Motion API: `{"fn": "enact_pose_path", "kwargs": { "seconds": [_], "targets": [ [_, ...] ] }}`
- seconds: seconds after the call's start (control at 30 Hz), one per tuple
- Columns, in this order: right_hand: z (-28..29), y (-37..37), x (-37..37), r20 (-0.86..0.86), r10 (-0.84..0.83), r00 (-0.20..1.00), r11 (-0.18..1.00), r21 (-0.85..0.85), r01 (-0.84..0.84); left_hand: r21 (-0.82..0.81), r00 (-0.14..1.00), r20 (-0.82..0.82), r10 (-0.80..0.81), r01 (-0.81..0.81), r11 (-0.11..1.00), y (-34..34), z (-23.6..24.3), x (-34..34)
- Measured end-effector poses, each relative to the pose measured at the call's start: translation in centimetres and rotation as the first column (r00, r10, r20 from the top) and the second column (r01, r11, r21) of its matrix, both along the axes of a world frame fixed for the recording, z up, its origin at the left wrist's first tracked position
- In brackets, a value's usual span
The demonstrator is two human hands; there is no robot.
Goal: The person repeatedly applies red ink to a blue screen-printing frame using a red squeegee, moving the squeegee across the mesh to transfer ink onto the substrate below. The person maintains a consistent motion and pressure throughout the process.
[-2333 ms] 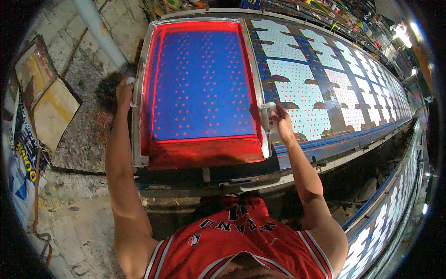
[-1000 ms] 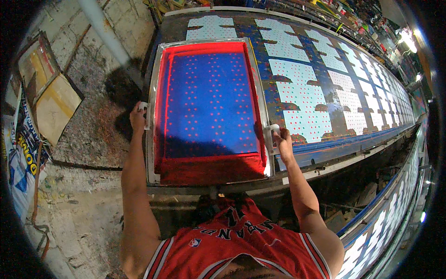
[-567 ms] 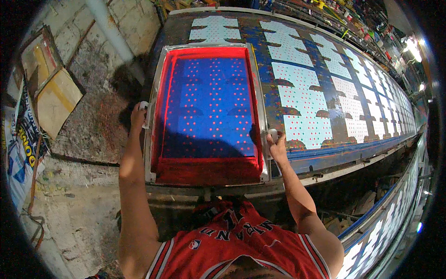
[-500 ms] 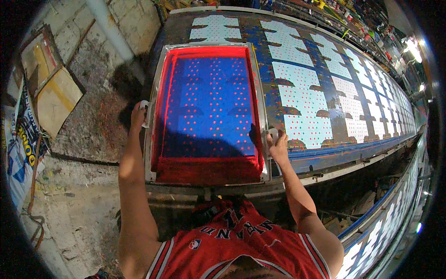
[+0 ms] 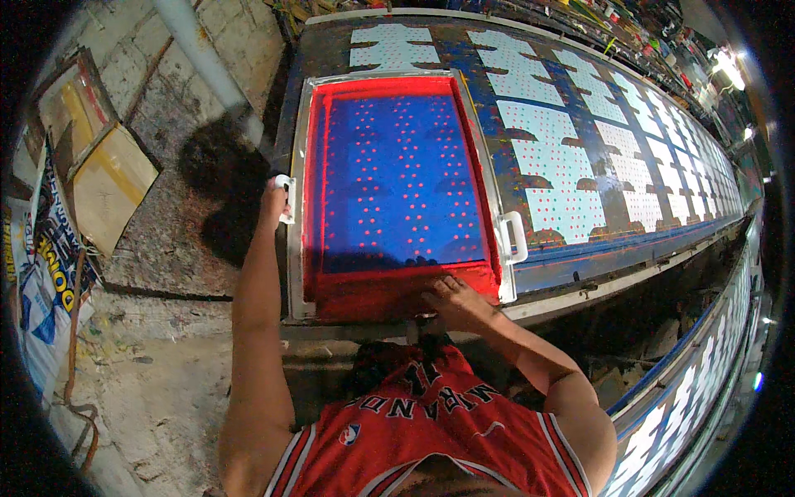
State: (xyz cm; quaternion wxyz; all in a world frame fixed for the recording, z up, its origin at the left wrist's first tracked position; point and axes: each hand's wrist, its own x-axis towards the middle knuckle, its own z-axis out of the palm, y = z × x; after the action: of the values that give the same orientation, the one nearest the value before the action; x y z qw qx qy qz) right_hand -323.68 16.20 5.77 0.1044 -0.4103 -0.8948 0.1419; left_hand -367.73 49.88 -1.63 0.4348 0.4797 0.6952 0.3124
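A large screen-printing frame (image 5: 300,207) with a blue mesh, red dots and a red border lies flat on a long printing table (image 5: 580,91). My left hand (image 5: 273,199) grips the white handle (image 5: 287,197) on the frame's left side. My right hand (image 5: 451,300) rests on the red near edge of the frame, on what looks like a red squeegee bar (image 5: 373,291) lying across it; whether the fingers close around it is unclear. The white handle on the right side (image 5: 513,238) is free.
The table runs off to the far right, covered with white dotted printed pieces (image 5: 563,178). A stone wall with a white pipe (image 5: 207,66) is at the left, with flattened cardboard (image 5: 108,186) and a printed sack (image 5: 41,273) on the floor. A second table edge (image 5: 704,398) passes at lower right.
The frame has been shifted left along the table and set down. My right hand has let go of the right handle and moved to the frame's near red edge. My left hand keeps its handle.
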Motion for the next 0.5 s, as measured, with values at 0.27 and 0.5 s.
{"fn": "enact_pose_path", "kwargs": {
  "seconds": [0.27, 0.5],
  "targets": [
    [-0.5, -0.4, -0.6, 0.454, -0.038, 0.890, 0.997, -0.038, 0.062, 0.003, 0.995, 0.098, 0.013, -0.013, 1.000, -1.8, 3.4, 1.9],
    [0.1, 4.7, -4.7, 0.380, -0.357, 0.853, 0.930, 0.060, 0.362, -0.024, 0.992, 0.125, -0.004, 0.007, 1.000, -1.5, 3.6, 1.6]
  ]
}}
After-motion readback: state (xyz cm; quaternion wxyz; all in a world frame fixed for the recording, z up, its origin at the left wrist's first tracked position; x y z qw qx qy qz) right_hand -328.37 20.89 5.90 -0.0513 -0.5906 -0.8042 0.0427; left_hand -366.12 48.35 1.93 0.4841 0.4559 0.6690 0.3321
